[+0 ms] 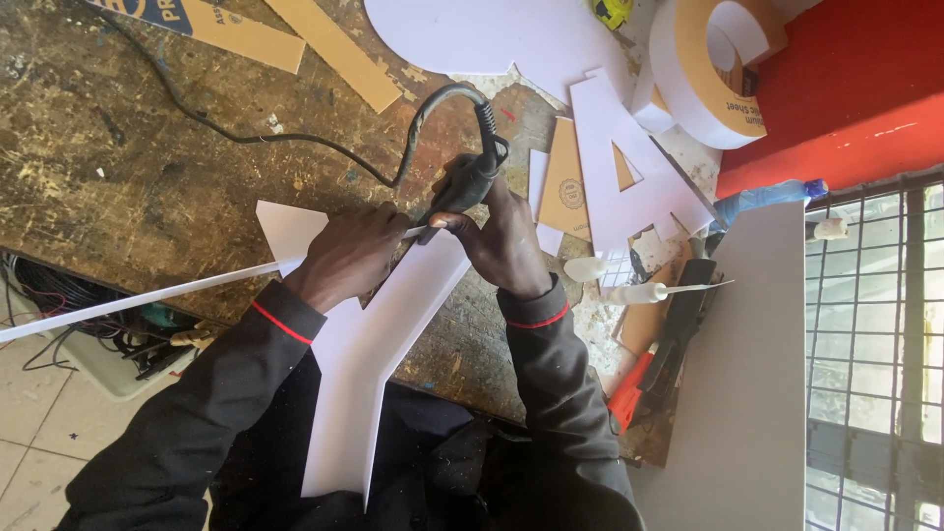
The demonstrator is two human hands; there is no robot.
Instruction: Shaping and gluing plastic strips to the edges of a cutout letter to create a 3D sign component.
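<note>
My left hand (349,251) pinches a long thin white strip (147,295) that runs off to the left, pressing its end against the edge of a white angular foam-board cut-out (374,344). The cut-out lies on the worn wooden bench (118,147) and hangs over its near edge onto my lap. My right hand (506,246) grips a black corded hand tool (467,182), probably a glue gun. Its tip points down at the spot where strip and cut-out meet. The tool's black cable (295,138) loops away across the bench.
A white letter shape (629,167) and a thick white letter with a brown edge (703,69) lie at the far right. Cardboard strips (334,49), glue sticks (629,292), a plastic bottle (767,197), a red-handled tool (629,393), a grey board (742,374) and a wire grille (875,344) surround them.
</note>
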